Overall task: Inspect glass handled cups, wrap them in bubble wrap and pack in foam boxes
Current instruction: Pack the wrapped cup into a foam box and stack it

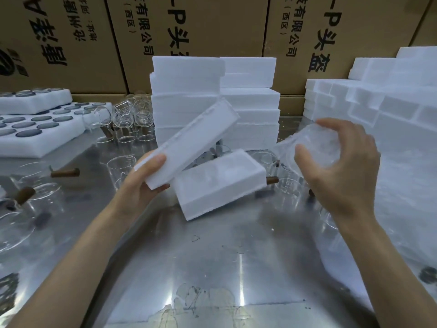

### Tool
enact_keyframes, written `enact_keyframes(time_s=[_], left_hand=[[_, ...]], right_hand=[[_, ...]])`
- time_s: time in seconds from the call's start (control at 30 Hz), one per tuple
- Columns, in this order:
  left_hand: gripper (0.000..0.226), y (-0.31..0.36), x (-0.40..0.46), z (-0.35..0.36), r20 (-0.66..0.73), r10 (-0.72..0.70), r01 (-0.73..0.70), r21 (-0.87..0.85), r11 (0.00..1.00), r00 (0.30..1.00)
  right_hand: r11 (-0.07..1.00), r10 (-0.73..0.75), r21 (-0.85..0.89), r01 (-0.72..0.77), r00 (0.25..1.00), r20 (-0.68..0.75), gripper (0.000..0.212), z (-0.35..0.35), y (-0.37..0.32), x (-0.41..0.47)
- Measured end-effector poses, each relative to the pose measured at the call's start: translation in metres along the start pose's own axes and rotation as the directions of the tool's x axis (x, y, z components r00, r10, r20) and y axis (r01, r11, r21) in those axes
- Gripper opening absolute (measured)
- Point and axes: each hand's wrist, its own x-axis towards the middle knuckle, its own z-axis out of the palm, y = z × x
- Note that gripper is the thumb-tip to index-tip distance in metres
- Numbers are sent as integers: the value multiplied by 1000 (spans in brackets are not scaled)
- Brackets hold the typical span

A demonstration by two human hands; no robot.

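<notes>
My left hand (147, 172) grips the near end of a white foam lid (189, 143), held tilted above the table. Below it an open foam box (218, 183) lies on the metal table (212, 256), its hollow facing up. My right hand (340, 166) holds a glass cup wrapped in bubble wrap (309, 147), lifted to the right of the box. Several bare glass cups with brown wooden handles (65, 172) stand on the left, behind the box and at the right.
A stack of closed foam boxes (212, 91) stands at the back centre. Foam box halves (378, 110) are piled at the right. White foam trays holding dark round lids (35, 129) lie at the left. Cardboard cartons (212, 24) form the back wall.
</notes>
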Motion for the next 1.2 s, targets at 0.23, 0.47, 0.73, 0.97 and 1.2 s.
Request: enact_keyframes(time_s=[0.23,0.47,0.73,0.97,1.2], left_hand=[[33,-2,-1,1,-120,18,-41,-198,979,993],[66,-3,-1,-9,-271,21,-125,-376,918,962],[43,-4,-1,-6,-292,1,-112,-364,925,957],[42,-5,0,-4,-278,0,-101,-351,931,961],[50,-5,0,-2,-227,24,-94,-303,948,974]], right_hand=[[985,-20,174,-8,987,161,46,17,-19,8],[933,-122,346,-97,820,559,44,76,-55,-9],[957,-105,275,-92,775,624,45,106,-60,-22],[970,-159,244,8,778,608,50,112,-62,-31],[947,-285,95,306,668,688,51,117,-61,-40]])
